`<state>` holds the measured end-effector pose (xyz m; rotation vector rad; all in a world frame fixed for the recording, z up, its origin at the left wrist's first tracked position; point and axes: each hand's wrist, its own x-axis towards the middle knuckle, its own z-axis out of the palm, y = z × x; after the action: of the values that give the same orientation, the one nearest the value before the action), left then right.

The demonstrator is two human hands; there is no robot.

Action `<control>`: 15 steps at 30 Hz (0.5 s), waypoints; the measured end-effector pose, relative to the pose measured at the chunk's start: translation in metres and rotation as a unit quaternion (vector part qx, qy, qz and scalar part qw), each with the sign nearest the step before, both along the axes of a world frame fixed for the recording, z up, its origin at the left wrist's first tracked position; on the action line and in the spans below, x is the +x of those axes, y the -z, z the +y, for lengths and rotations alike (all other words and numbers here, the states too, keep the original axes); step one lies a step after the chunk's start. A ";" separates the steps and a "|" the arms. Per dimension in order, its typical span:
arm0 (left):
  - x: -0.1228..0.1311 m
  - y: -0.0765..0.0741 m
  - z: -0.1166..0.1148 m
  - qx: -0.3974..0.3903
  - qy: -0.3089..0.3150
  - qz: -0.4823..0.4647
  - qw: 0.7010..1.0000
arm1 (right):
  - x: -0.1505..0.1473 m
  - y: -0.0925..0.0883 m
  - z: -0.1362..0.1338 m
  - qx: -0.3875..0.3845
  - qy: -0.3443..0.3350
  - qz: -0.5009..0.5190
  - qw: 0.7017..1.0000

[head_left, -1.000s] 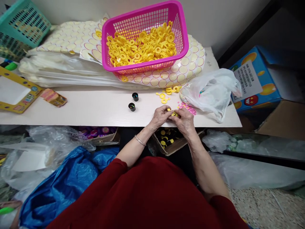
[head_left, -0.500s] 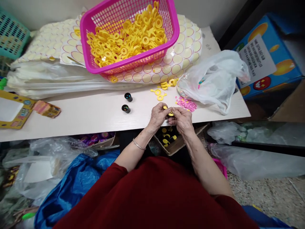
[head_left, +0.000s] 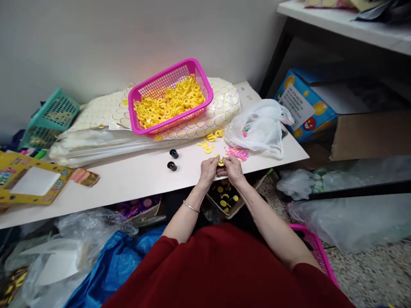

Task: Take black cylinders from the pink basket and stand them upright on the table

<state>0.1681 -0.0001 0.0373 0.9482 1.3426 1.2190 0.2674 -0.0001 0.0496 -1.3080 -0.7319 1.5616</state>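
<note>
My left hand point(head_left: 208, 170) and my right hand point(head_left: 233, 169) meet at the front edge of the white table point(head_left: 135, 179), fingers pinched together on a small yellow ring piece point(head_left: 221, 162). Just beyond them lie a few loose yellow rings point(head_left: 207, 146) and a scatter of small pink discs point(head_left: 236, 152). Two small black caps point(head_left: 172, 159) stand to the left of my hands. A pink basket point(head_left: 195, 72) full of yellow rings rests on stacked sheets printed with circles point(head_left: 221, 111) at the back.
A white plastic bag point(head_left: 258, 128) lies at the right of the table. A cardboard box point(head_left: 239, 205) holding black and yellow parts sits under the edge. A teal basket point(head_left: 48, 117), a yellow card frame point(head_left: 9, 164), a blue carton point(head_left: 305, 107) and floor bags surround.
The camera has tilted up and pulled back, showing the wall and a shelf at the right. My hands stay together on the yellow piece at the table edge.
</note>
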 end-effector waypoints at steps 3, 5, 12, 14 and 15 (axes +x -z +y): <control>0.001 0.003 -0.002 0.017 0.006 0.000 1.000 | 0.000 -0.002 -0.001 0.006 -0.001 -0.017 1.000; 0.002 0.005 -0.002 0.010 -0.003 0.009 1.000 | -0.001 -0.001 0.002 0.005 0.001 -0.038 0.999; 0.009 0.019 0.003 -0.012 -0.053 0.048 0.997 | -0.005 0.011 0.013 -0.020 0.002 -0.072 0.997; 0.010 0.019 0.004 -0.003 -0.061 0.044 0.997 | -0.007 0.011 0.014 -0.018 0.014 -0.068 0.997; 0.009 0.017 0.004 0.004 -0.055 0.038 0.998 | -0.008 0.010 0.014 -0.015 0.021 -0.063 0.998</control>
<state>0.1772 0.0038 0.0206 0.9447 1.4668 1.2838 0.2595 0.0144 0.0393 -1.4461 -0.7562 1.4717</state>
